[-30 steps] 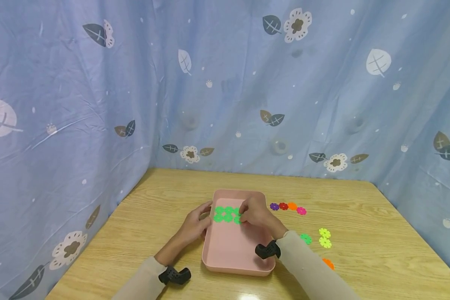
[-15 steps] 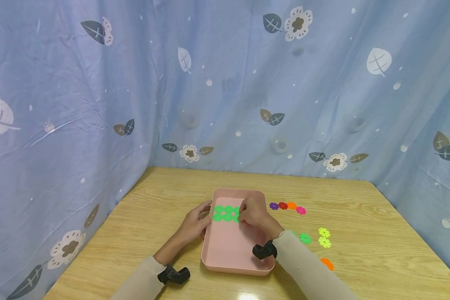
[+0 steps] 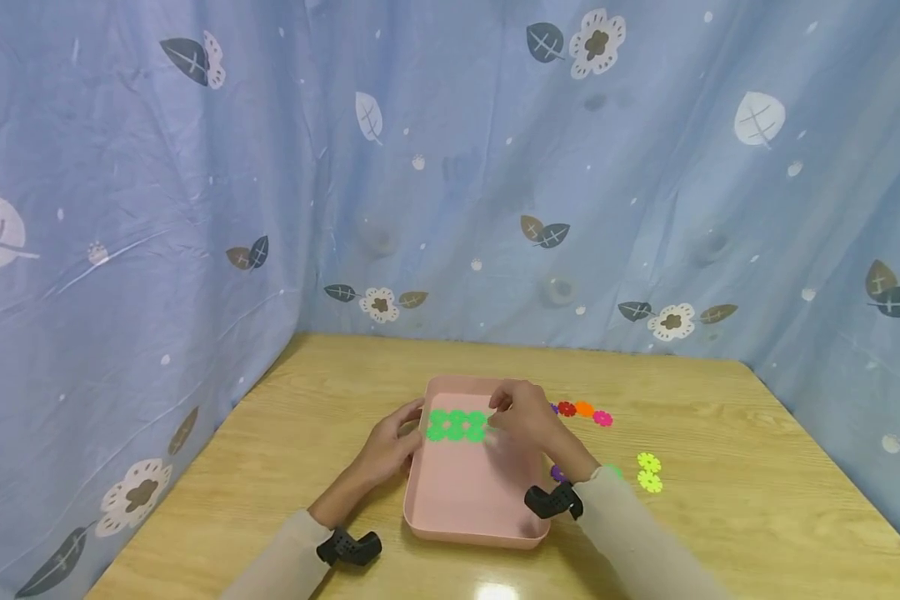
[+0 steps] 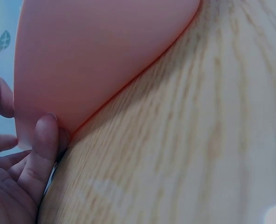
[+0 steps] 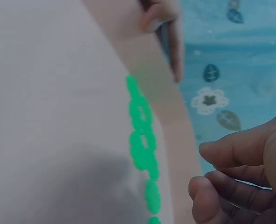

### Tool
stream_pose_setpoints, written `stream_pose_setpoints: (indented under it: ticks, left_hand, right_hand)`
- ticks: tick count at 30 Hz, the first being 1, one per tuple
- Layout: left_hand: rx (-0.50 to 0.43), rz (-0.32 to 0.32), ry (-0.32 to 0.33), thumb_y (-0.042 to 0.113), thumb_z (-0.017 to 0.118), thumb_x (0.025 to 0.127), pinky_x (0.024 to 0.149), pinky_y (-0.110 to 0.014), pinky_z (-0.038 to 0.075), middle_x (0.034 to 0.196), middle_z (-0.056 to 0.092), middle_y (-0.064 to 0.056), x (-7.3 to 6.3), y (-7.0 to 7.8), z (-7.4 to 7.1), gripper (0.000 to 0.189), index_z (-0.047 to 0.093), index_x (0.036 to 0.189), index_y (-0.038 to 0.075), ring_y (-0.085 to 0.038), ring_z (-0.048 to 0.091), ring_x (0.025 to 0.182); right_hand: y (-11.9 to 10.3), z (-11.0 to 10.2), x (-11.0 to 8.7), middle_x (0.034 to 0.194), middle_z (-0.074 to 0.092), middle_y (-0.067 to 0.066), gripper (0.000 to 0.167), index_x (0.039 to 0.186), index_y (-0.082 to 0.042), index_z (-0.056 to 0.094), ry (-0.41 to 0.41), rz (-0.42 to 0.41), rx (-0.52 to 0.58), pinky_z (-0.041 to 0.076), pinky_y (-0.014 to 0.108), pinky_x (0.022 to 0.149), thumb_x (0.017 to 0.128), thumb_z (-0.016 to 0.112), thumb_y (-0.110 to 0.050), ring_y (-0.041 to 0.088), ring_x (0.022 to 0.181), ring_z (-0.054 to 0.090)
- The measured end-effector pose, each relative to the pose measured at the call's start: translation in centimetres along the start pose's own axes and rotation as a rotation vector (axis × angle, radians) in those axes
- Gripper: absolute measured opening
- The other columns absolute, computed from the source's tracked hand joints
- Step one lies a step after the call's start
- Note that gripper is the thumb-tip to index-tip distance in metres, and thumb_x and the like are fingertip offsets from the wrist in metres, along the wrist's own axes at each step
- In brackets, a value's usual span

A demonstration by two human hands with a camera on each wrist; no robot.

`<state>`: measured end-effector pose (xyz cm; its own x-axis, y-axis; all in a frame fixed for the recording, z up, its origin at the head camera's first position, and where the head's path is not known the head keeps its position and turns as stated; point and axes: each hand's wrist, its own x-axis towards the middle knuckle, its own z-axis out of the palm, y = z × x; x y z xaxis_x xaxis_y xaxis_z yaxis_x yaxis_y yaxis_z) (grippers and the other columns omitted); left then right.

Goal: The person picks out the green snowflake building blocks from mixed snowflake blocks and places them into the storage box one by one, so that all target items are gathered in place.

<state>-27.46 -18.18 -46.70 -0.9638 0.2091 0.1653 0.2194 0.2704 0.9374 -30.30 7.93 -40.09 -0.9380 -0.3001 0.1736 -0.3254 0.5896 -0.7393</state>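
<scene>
Inside the pink tray (image 3: pixel 468 500), green flower-shaped plastic discs (image 3: pixel 456 425) lie flat in two adjoining rows toward the far end. My left hand (image 3: pixel 387 446) holds the tray's left wall; in the left wrist view its thumb (image 4: pixel 45 135) presses the outer side while other fingers bend round the rim. My right hand (image 3: pixel 527 417) is over the tray's right side, just right of the discs. Its thumb and fingertips are bent and apart with nothing between them, as the right wrist view (image 5: pixel 240 172) of the hand shows.
Right of the tray, a row of red, orange and pink discs (image 3: pixel 585 409) lies on the wooden table (image 3: pixel 345 383), with a purple one partly hidden. Two yellow discs (image 3: pixel 649 472) lie nearer. My right forearm partly covers more discs. A blue curtain (image 3: pixel 450 167) surrounds the table.
My right hand has let go of the green discs at the right end of the rows and moved right and up from them. My left hand stays at the tray wall.
</scene>
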Motion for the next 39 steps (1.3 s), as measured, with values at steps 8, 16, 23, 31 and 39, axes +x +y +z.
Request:
stream_pose_setpoints:
  ticks: [8,16,23,31,39]
  left_hand:
    - [-0.019,0.011,0.001,0.006,0.054,0.096,0.053,-0.030,0.053,0.147,0.049,-0.025,0.2,-0.1,0.0,0.062,0.038,0.156,0.005,-0.029,0.069,0.094]
    - [-0.016,-0.010,-0.010,0.007,0.052,0.092,0.049,-0.030,0.052,0.148,0.048,-0.025,-0.3,0.1,0.2,0.067,0.036,0.157,0.006,-0.020,0.066,0.069]
    - [-0.024,-0.005,-0.013,0.008,0.052,0.092,0.048,-0.029,0.052,0.148,0.048,-0.024,-0.1,-0.2,0.1,0.068,0.035,0.158,0.005,-0.019,0.066,0.066]
    - [-0.004,0.019,0.016,0.007,0.055,0.093,0.061,-0.030,0.055,0.146,0.050,-0.026,-0.4,-0.1,0.1,0.065,0.039,0.156,0.005,-0.034,0.066,0.108]
    - [-0.002,0.008,-0.006,0.008,0.052,0.092,0.050,-0.030,0.052,0.147,0.049,-0.025,0.0,-0.1,0.0,0.067,0.036,0.157,0.006,-0.022,0.068,0.082]
  right_hand:
    - [0.4,-2.2,-1.3,0.084,0.064,0.005,0.012,0.094,-0.004,0.071,0.024,0.010,0.082,0.050,0.031,0.064,0.084,0.076,-0.005,0.020,0.075,0.058]
    - [2.6,-4.3,-3.4,0.089,0.066,0.013,0.017,0.104,0.005,0.069,-0.018,0.021,0.220,0.051,0.033,0.062,0.088,0.071,-0.001,0.024,0.077,0.057]
    - [4.8,-6.7,-4.2,0.095,0.067,0.015,0.019,0.104,0.005,0.069,-0.073,-0.029,0.081,0.052,0.031,0.066,0.085,0.072,0.001,0.021,0.080,0.058]
    - [6.3,-8.0,-4.9,0.100,0.062,0.017,0.031,0.107,0.006,0.067,-0.282,-0.013,0.028,0.055,0.036,0.072,0.077,0.077,0.004,0.025,0.086,0.060]
    - [6.7,-7.9,-5.1,0.080,0.058,0.009,0.038,0.089,0.000,0.064,-0.274,0.106,-0.095,0.050,0.034,0.060,0.059,0.085,0.013,0.023,0.074,0.051]
